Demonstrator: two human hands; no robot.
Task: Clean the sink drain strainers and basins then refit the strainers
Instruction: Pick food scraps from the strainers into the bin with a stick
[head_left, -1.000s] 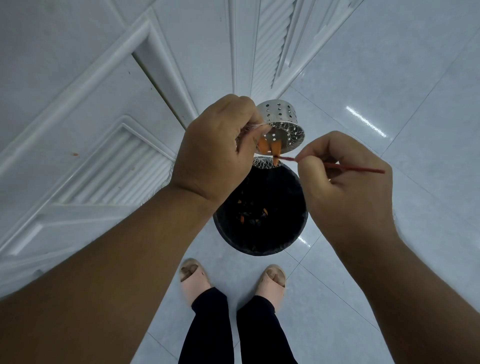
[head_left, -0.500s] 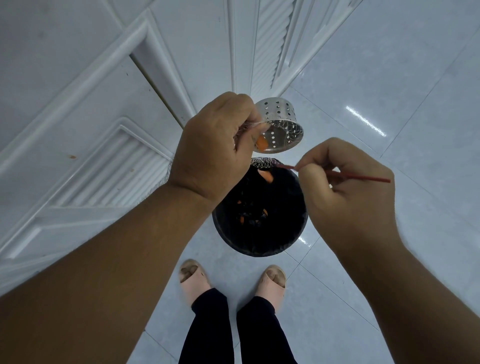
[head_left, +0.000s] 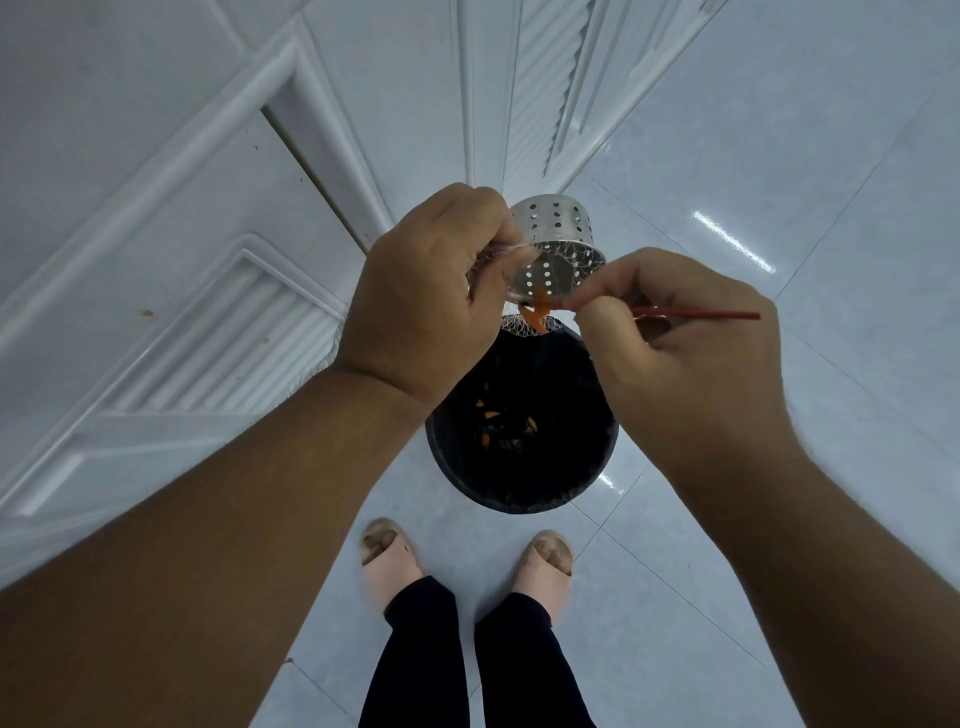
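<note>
The strainer (head_left: 556, 234) is held tilted, mouth down, above the bin (head_left: 571, 457) by the left hand (head_left: 431, 291), whose fingers are curled round its rim and some white netting (head_left: 522, 326). A thin red stick (head_left: 696, 313) is pinched in the right hand (head_left: 685, 358). Its tip is at the strainer's mouth, where an orange scrap (head_left: 540, 307) hangs. More orange bits (head_left: 491, 415) are seen inside the bin, which stands on the tiled floor (head_left: 779, 156).

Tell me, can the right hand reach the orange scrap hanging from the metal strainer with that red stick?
Probably yes: the right hand aims its red stick straight at the orange scrap, nothing lies between, and the left hand holds the strainer tilted toward it.
</note>
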